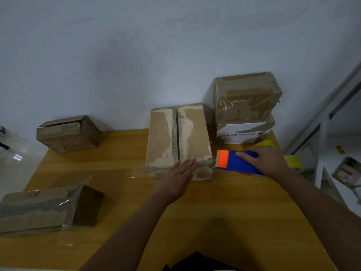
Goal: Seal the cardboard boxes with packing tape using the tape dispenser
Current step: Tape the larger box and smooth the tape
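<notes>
Head view: right hand (267, 161) holds tape dispenser (236, 162) beside middle box (175, 137).

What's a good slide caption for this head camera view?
Left hand steadies the centre box; right hand grips the tape dispenser.

Left hand (180, 171) lies flat, fingers straight, on near top edge of centre cardboard box (176, 137); flap seam runs down its middle. Right hand (267, 160) grips blue-and-orange tape dispenser (234, 162), toothed end just beside the box's right near corner. Yellow tape roll (295, 162) behind that hand. Two stacked boxes (246, 106) at far right of wooden table (214, 212); open-flap box (68, 133) far left; taped box (46, 208) near left.
</notes>
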### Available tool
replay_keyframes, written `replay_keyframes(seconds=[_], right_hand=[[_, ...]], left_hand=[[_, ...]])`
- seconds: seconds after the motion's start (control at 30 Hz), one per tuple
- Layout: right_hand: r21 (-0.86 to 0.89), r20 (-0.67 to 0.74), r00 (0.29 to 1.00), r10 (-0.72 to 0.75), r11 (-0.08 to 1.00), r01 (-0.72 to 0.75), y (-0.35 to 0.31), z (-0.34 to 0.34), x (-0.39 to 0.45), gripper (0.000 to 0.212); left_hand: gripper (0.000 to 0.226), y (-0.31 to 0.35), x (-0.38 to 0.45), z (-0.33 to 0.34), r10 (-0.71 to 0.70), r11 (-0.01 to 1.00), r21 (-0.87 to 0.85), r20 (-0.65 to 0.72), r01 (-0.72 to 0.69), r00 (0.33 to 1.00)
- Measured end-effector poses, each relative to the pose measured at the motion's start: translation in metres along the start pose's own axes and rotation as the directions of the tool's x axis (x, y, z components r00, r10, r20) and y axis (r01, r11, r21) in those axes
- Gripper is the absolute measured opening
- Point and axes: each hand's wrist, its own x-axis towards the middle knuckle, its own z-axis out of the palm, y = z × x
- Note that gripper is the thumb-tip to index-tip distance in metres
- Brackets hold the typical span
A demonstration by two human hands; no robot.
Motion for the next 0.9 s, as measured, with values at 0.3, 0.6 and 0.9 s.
replay_keyframes(seconds=[0.3, 0.6, 0.9], right_hand=[[0.031, 0.049, 0.999, 0.003, 1.000, -0.004, 0.009, 0.002, 0.002, 0.044], [0.056, 0.062, 0.998, 0.010, 0.998, -0.013, 0.015, 0.007, 0.008, 0.048], [0.070, 0.136, 0.989, -0.050, 0.997, 0.041, 0.015, -0.007, 0.006, 0.044]], left_hand=[[0.051, 0.004, 0.007, 0.010, -0.028, 0.999, 0.025, 0.051, 0.026, 0.998], [0.051, 0.019, 0.035, -0.002, 0.081, 0.996, -0.031, 0.131, -0.078, 0.988], [0.057, 0.012, 0.036, -0.003, 0.111, 0.992, -0.082, 0.173, -0.098, 0.979]])
